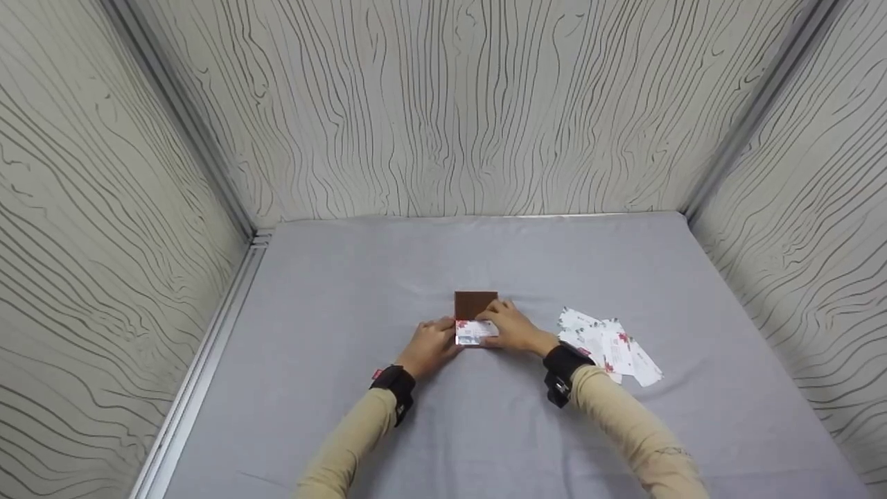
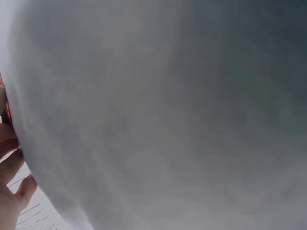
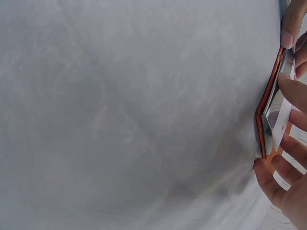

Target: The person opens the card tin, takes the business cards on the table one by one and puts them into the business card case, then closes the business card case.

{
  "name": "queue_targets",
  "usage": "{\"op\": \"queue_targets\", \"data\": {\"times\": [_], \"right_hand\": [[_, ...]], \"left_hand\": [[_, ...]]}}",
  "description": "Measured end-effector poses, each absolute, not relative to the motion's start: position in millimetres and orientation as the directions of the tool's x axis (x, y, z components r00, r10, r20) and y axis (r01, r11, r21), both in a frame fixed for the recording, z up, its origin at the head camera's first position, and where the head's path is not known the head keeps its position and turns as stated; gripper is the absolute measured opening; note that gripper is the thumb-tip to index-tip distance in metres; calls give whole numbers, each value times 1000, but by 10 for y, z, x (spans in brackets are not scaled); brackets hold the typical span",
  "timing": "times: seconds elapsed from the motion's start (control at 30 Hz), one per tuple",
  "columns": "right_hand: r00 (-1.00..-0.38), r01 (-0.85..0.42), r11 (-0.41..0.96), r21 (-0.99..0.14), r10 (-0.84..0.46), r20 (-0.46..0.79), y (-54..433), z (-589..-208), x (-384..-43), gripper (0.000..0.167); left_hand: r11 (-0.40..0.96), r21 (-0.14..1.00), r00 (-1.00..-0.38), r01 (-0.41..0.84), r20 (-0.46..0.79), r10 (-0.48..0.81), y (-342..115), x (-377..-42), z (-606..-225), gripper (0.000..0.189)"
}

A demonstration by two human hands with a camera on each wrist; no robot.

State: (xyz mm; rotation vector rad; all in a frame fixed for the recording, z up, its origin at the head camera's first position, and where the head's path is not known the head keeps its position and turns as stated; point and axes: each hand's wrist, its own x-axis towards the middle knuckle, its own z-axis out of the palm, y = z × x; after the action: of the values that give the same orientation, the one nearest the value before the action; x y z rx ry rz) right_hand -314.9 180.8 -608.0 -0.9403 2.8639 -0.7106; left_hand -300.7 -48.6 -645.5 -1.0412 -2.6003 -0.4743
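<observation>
A small brown card holder [image 1: 474, 302] lies unfolded on the grey cloth, its far half bare brown. Over its near half is a white card [image 1: 468, 333] with red flowers. My left hand [image 1: 428, 348] grips the holder's left edge; in the right wrist view its thumb [image 3: 288, 36] presses that edge. My right hand [image 1: 514, 328] pinches the card from the right, its fingers also touching the holder. From the side, the brown cover [image 3: 269, 91] looks slightly bent, with shiny clear sleeves raised above it. In the left wrist view only part of the left hand [image 2: 10, 182] shows.
Several loose white floral cards [image 1: 617, 350] lie overlapping on the cloth, right of the right wrist. The grey cloth [image 1: 346, 277] covers the table, with wood-patterned panels [image 1: 443, 104] behind and at both sides. A metal rail [image 1: 201, 374] runs along the left edge.
</observation>
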Motion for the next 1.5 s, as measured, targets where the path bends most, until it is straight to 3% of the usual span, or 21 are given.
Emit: {"op": "queue_targets", "data": {"times": [0.47, 0.93, 1.5], "right_hand": [[-790, -595, 718, -362, -606, 96, 1821, -6098, -3149, 44], [-791, -588, 709, -390, -605, 93, 1849, -6102, -3144, 51], [-804, -577, 676, -457, -569, 173, 2062, -6090, -3126, 26]], "left_hand": [[683, 187, -690, 706, 397, 605, -476, -2999, -6442, 28], [695, 176, -698, 697, 389, 601, -476, -2982, -6428, 26], [666, 207, -680, 717, 416, 603, -472, -2990, -6437, 26]]}}
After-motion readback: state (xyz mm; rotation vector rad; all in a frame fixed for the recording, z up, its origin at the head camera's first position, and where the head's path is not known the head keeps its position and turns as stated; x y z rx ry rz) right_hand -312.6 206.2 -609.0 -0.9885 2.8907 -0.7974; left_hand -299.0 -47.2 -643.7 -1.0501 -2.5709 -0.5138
